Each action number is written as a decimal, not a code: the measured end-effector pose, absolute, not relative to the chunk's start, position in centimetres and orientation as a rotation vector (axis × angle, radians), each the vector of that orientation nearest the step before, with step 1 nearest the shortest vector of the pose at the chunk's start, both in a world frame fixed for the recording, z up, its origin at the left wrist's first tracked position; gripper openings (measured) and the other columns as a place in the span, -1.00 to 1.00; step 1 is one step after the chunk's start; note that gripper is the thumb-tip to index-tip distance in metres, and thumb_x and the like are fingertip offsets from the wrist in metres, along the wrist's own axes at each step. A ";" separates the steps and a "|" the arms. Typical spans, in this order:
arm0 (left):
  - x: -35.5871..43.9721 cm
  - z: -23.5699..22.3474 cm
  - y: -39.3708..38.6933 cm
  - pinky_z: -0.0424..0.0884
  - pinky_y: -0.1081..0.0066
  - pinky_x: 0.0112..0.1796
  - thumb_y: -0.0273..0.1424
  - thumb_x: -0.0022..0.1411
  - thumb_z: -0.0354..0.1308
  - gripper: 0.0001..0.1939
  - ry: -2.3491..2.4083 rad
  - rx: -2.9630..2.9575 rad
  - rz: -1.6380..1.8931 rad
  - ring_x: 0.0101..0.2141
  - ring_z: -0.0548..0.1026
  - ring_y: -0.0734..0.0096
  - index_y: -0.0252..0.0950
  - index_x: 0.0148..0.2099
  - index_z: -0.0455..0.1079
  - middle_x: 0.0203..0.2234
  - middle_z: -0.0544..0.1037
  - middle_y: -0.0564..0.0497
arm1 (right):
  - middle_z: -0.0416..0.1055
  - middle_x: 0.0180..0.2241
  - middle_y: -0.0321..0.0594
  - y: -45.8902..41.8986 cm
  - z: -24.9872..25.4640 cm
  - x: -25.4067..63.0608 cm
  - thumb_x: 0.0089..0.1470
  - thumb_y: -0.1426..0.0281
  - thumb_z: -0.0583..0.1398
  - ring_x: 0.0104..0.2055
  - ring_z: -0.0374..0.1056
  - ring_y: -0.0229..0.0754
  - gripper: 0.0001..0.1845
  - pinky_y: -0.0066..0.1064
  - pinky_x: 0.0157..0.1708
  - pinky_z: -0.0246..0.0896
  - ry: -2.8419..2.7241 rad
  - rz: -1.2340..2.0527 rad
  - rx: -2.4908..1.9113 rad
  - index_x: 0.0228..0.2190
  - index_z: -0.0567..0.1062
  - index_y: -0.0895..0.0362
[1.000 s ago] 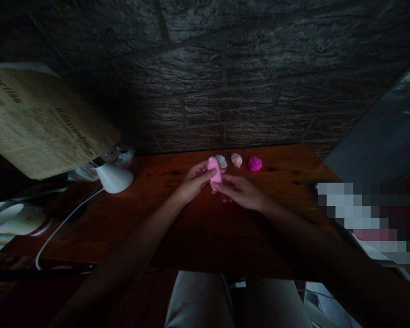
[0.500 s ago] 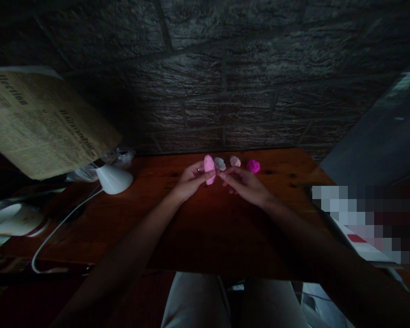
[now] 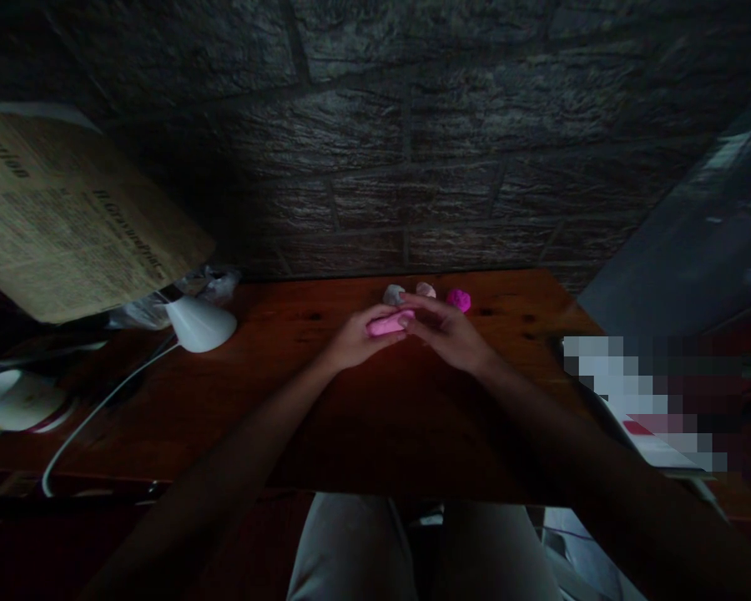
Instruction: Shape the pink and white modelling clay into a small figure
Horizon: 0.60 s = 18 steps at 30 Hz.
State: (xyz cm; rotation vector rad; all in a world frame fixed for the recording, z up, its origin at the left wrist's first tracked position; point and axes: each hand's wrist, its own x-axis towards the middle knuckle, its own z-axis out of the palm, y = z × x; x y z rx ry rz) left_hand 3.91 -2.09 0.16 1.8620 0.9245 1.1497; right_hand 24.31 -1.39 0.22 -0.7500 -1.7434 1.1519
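A pink, elongated lump of modelling clay (image 3: 385, 325) lies nearly level between my two hands above the wooden table. My left hand (image 3: 352, 338) grips its left end, with fingers behind and thumb in front. At the other end, my right hand (image 3: 451, 334) pinches the clay with thumb and fingers. Just behind the hands sit a whitish-grey lump (image 3: 394, 294), a pale pink lump (image 3: 425, 290) and a bright magenta lump (image 3: 459, 300). My right fingers partly cover the pale pink one.
A white cone-shaped object (image 3: 200, 325) with a white cable (image 3: 100, 401) stands at the left, near a newsprint-patterned paper bag (image 3: 88, 225) and clear plastic. A white cup (image 3: 18, 401) lies far left. Behind the wooden table (image 3: 275, 309) rises a dark brick wall (image 3: 350, 167).
The pink clay has turned from upright to nearly level. My right hand has moved in from beside it and now grips its right end.
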 end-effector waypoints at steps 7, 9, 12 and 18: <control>3.8 -0.2 -1.9 0.52 0.20 -0.02 -0.28 0.07 0.47 -0.62 0.935 1.850 1.169 -0.13 0.63 0.21 -0.23 -0.04 0.59 -0.11 0.70 -0.10 | 0.60 -0.20 -0.18 -1.2 0.3 24.4 0.10 0.10 0.36 -0.38 0.42 -0.23 -0.61 -0.31 -0.39 0.44 -1.725 1.195 -0.826 -0.10 0.67 0.04; 3.9 0.0 -1.9 0.50 0.18 0.05 -0.28 0.08 0.47 -0.59 0.934 1.847 1.205 -0.06 0.62 0.19 -0.23 -0.01 0.59 -0.04 0.68 -0.12 | 0.60 -0.24 -0.18 -1.2 0.4 24.3 0.09 0.06 0.36 -0.37 0.43 -0.23 -0.62 -0.32 -0.39 0.44 -1.686 1.196 -0.831 -0.16 0.68 0.04; 3.9 0.1 -2.1 0.51 0.20 0.03 -0.27 0.10 0.46 -0.57 0.948 1.893 1.203 -0.05 0.63 0.18 -0.22 0.03 0.58 -0.02 0.68 -0.13 | 0.60 -0.29 -0.18 -1.3 0.6 24.2 0.07 0.03 0.36 -0.38 0.44 -0.22 -0.60 -0.29 -0.38 0.46 -1.645 1.218 -0.846 -0.20 0.68 0.05; 3.3 0.0 -2.1 0.52 0.25 -0.07 -0.25 0.23 0.37 -0.64 0.957 2.130 1.102 -0.13 0.65 0.20 -0.20 0.06 0.57 -0.08 0.70 -0.10 | 0.61 -0.33 -0.22 -1.4 0.2 24.1 0.03 0.05 0.39 -0.41 0.45 -0.22 -0.54 -0.30 -0.37 0.46 -1.617 1.277 -0.867 -0.11 0.65 0.05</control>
